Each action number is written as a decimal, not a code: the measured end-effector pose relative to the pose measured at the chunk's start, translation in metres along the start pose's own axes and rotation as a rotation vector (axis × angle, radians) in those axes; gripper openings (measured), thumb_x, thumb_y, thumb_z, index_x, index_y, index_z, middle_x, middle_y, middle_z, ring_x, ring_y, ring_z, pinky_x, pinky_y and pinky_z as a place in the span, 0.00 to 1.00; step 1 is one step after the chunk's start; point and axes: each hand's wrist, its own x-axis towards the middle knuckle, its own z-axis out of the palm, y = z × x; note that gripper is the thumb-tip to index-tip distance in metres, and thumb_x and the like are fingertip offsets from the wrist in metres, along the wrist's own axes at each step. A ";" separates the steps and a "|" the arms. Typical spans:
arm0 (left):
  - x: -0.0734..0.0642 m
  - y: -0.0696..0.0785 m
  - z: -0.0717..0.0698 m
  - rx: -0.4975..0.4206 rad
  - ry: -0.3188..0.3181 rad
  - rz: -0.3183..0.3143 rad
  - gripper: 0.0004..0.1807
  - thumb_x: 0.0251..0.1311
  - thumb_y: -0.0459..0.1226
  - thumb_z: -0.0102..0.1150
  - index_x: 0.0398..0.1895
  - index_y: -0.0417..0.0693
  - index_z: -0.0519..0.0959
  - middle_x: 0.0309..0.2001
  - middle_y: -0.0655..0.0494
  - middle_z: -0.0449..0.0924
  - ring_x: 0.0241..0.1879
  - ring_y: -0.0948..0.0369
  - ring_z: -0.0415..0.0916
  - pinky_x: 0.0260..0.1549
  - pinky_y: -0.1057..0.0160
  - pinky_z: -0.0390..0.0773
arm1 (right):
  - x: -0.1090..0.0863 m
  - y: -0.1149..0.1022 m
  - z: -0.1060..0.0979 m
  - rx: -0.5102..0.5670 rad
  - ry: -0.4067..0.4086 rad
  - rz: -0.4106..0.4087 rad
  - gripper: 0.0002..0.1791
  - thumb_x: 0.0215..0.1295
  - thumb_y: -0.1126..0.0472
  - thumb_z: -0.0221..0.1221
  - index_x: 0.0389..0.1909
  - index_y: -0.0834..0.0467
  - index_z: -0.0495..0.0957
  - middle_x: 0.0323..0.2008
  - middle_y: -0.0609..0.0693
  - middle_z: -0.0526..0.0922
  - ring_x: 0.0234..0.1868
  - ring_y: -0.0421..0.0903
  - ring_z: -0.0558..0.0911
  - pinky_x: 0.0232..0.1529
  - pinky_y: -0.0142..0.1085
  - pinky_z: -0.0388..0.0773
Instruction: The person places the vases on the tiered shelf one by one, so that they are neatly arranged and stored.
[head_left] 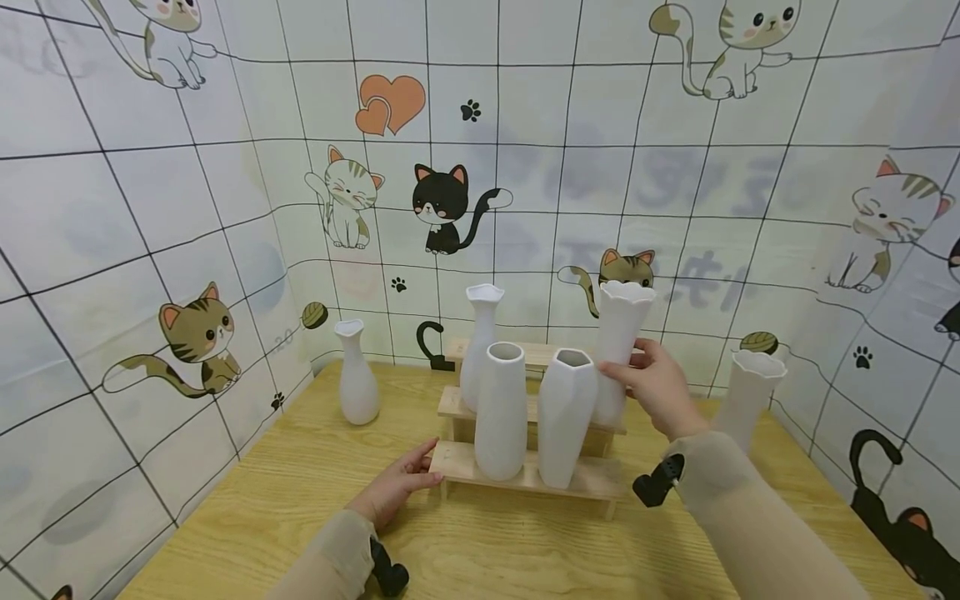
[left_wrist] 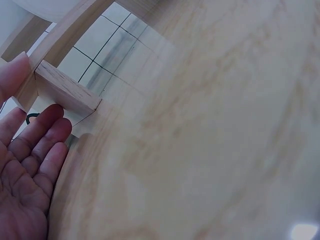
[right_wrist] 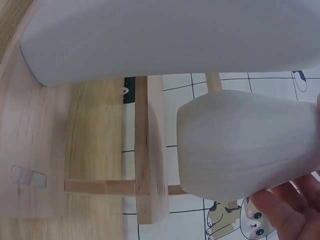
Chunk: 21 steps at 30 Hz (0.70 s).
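Note:
A white vase with a ruffled rim (head_left: 627,312) is gripped round its side by my right hand (head_left: 662,387). Its base hangs close over the middle step of a three-tier wooden stand (head_left: 457,457), with a narrow gap in the right wrist view. My left hand (head_left: 397,485) holds the left end of the bottom step, thumb at the edge and fingers beside the leg (left_wrist: 67,92). On that step stand a smooth rounded vase (head_left: 501,417) and a faceted vase (head_left: 567,421). A slim-necked vase (head_left: 480,350) stands behind them on the middle step.
On the wood-grain table (head_left: 285,517), a narrow-necked vase (head_left: 358,379) stands to the left. Another wavy-rimmed vase (head_left: 750,396) stands to the right, partly behind my right sleeve. A wall covering with cartoon cats (head_left: 442,208) closes in the back and both sides.

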 end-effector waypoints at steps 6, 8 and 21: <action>0.000 0.000 0.000 0.002 -0.002 0.001 0.43 0.63 0.44 0.61 0.76 0.48 0.50 0.58 0.47 0.70 0.56 0.54 0.67 0.62 0.42 0.57 | 0.003 0.000 0.005 -0.008 -0.003 0.002 0.47 0.61 0.48 0.65 0.72 0.62 0.51 0.59 0.66 0.67 0.58 0.60 0.70 0.56 0.55 0.71; 0.000 0.000 0.000 0.004 -0.001 -0.002 0.43 0.63 0.44 0.61 0.76 0.49 0.50 0.58 0.47 0.70 0.56 0.54 0.68 0.62 0.43 0.57 | 0.004 0.001 0.006 -0.015 -0.002 0.011 0.46 0.62 0.49 0.64 0.72 0.63 0.51 0.60 0.66 0.67 0.59 0.60 0.70 0.56 0.54 0.70; 0.001 0.000 -0.001 0.008 0.000 0.002 0.43 0.63 0.44 0.61 0.76 0.48 0.50 0.58 0.47 0.70 0.56 0.54 0.67 0.62 0.43 0.57 | 0.009 0.002 0.018 0.012 -0.010 0.022 0.42 0.65 0.54 0.61 0.73 0.61 0.50 0.62 0.65 0.65 0.61 0.62 0.69 0.58 0.57 0.69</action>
